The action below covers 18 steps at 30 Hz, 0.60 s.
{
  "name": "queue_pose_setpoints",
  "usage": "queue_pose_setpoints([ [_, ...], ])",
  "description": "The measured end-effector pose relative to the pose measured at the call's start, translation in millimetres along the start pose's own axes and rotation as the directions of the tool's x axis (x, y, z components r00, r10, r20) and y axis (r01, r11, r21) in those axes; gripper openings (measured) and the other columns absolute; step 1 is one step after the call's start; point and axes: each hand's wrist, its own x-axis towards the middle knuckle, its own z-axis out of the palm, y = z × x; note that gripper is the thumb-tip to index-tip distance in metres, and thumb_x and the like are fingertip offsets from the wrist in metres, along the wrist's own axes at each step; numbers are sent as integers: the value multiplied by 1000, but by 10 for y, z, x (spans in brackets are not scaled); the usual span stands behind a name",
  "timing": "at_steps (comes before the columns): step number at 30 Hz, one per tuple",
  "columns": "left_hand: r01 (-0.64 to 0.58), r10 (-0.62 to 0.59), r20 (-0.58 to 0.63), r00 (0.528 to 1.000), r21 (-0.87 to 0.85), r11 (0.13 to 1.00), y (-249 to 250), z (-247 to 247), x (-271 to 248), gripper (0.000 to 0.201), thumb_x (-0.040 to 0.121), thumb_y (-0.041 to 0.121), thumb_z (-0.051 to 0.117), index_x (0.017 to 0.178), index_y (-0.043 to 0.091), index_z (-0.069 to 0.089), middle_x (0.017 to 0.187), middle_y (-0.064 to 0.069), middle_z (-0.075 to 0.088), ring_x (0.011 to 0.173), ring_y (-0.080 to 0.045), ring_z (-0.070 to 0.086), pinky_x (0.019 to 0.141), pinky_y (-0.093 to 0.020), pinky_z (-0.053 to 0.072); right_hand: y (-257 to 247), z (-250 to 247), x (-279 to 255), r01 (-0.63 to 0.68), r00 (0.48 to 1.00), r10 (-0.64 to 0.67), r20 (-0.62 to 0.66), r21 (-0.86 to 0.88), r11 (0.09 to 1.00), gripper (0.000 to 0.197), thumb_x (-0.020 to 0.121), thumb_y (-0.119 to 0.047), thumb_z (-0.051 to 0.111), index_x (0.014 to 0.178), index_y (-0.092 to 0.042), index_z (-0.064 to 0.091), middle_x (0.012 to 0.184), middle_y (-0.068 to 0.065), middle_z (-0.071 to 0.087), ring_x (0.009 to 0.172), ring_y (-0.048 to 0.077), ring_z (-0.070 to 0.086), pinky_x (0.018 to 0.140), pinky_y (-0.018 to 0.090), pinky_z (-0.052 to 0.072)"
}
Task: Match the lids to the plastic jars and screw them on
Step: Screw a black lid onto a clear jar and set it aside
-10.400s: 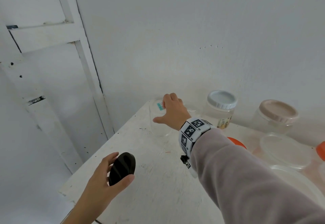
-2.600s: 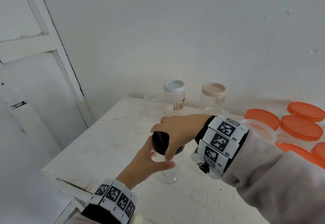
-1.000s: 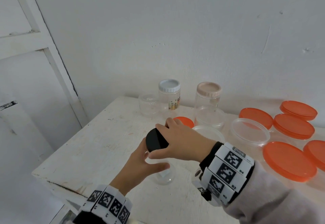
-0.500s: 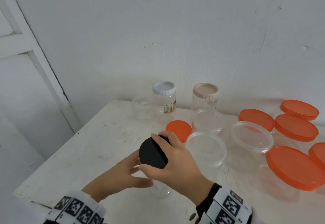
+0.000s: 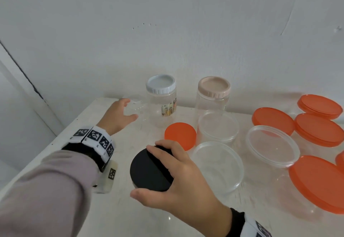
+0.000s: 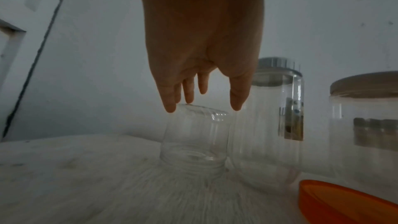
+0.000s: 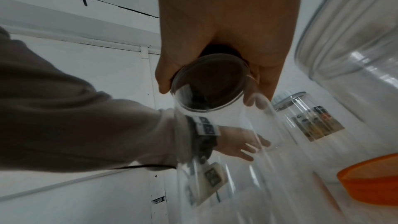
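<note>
My right hand (image 5: 143,169) grips a black lid (image 5: 149,171) from above, near the table's front middle. In the right wrist view the lid (image 7: 208,77) sits on the mouth of a clear jar (image 7: 226,142), which hangs tilted below my right hand (image 7: 206,94). In the head view the jar is hidden under the lid. My left hand (image 5: 130,108) is stretched out to the back left, fingers spread. Its fingertips (image 6: 170,108) reach the top of a small clear jar (image 6: 193,139), which stands mouth down. My left hand (image 6: 202,108) is not closed round the small jar (image 5: 136,106).
A white-lidded jar (image 5: 162,99) and a pink-lidded jar (image 5: 213,95) stand against the wall. A small orange lid (image 5: 180,137) lies before them. Three open wide tubs (image 5: 271,145) and several orange lids (image 5: 316,182) fill the right side. The table's edge (image 5: 55,143) runs along the left.
My left hand has let go of the jar under the black lid and reached to the back left, to the small clear jar. My right hand still holds the lid.
</note>
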Motion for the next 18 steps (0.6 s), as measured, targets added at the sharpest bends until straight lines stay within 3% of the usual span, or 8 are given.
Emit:
queue_pose_setpoints([
  [4,37,-55,75,996,224,974,124,170,426,79,85,34,69,148,11,26,152,-17,25,142,-32,21,114,-42,24,7,9,31,1,1000,-1,12,-11,1000,86,66,-60,76,141,-36,42,134,-33,23,124,-15,27,104,13,33],
  [7,116,-153,93,984,317,941,147,263,580,78,82,39,70,145,20,27,154,-18,11,144,-36,4,113,-49,20,27,5,12,15,999,-13,46,-45,999,81,71,-57,75,142,-45,38,135,-35,16,125,-17,20,104,8,25],
  [10,153,-161,8,987,249,956,110,301,621,71,78,41,75,134,19,38,142,-18,27,134,-41,25,105,-47,31,10,-21,-18,12,989,6,148,-117,993,61,90,-50,57,141,-58,23,135,-39,2,125,-21,3,99,-3,6],
  [13,153,-155,-4,988,210,966,63,287,585,73,74,42,78,130,18,40,137,-17,32,123,-39,38,100,-45,37,-33,-21,-41,-5,980,35,195,-153,988,49,100,-46,36,141,-59,13,138,-38,-4,124,-20,-6,92,-6,-4],
  [15,162,-163,-8,987,194,967,44,254,525,82,70,42,81,134,18,35,137,-18,31,123,-38,38,100,-45,37,-42,-18,-49,1,978,30,206,-148,989,48,102,-42,36,143,-56,15,140,-36,-4,127,-17,-5,95,-3,-2],
  [18,163,-159,-38,987,130,978,-5,195,372,94,67,43,83,141,23,28,138,-18,30,127,-38,34,103,-46,33,-8,-18,-66,49,983,-28,182,-114,992,57,97,-40,51,146,-49,23,148,-26,8,135,-7,8,106,9,14],
])
